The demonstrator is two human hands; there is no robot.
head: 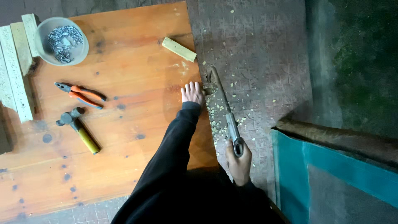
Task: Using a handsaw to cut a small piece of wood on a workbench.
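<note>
Head view: machete (224, 105) in right hand (239, 162).

- A long knife or machete (226, 112) lies slanted over the paved ground just beside the right edge of the wooden board. Its dark, rusty blade points up and away from the person; the tip sits near the board's edge. The grey metal handle ends in a loop.
- A small wooden piece (208, 88) sits at the right edge of the board, pale and short, partly hidden by fingers. The blade meets it or passes just beside it; I cannot tell which.
- Pale wood chips (215, 120) lie scattered on the paving along the board's edge, thickest near the blade.
</note>
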